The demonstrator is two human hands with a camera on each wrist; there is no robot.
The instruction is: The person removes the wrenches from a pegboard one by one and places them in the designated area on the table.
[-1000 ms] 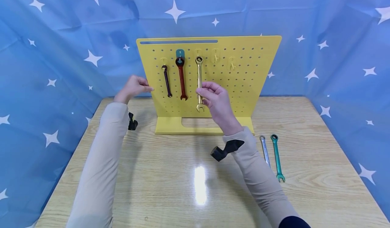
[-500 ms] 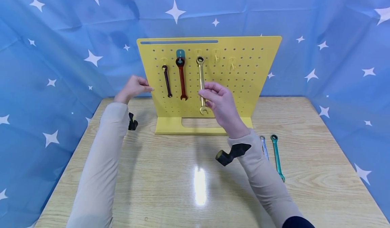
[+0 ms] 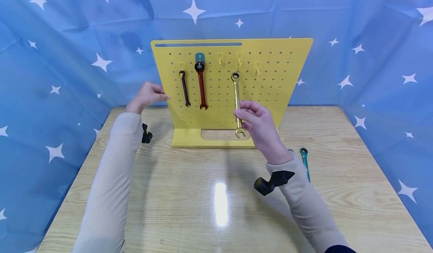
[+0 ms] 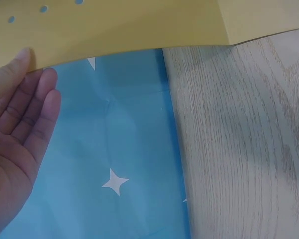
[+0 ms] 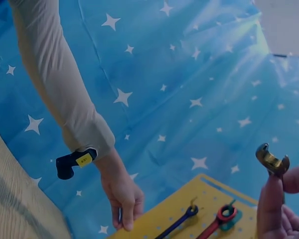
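Note:
My right hand (image 3: 260,127) pinches a gold combination wrench (image 3: 237,102) between thumb and fingers, ring end up, in front of the yellow pegboard (image 3: 209,84). In the right wrist view the open end of that gold wrench (image 5: 273,162) stands above the fingertips. My left hand (image 3: 146,97) pinches the pegboard's left edge, thumb on the front; the left wrist view shows the left hand (image 4: 20,134) at that edge. A dark purple wrench (image 3: 185,89) and a red wrench (image 3: 201,85) hang on the board's left part.
Bare yellow hooks, among them a right-hand hook (image 3: 258,71), sit on the board right of the red wrench. On the wooden table (image 3: 189,193) a green wrench (image 3: 305,161) lies partly behind my right sleeve. Another wrench's tip barely shows beside it. A blue star-patterned cloth (image 3: 84,27) surrounds the table.
The gold wrench has come away from its hook and moved right, down and toward me in my right hand. The left hand keeps its place on the board's edge.

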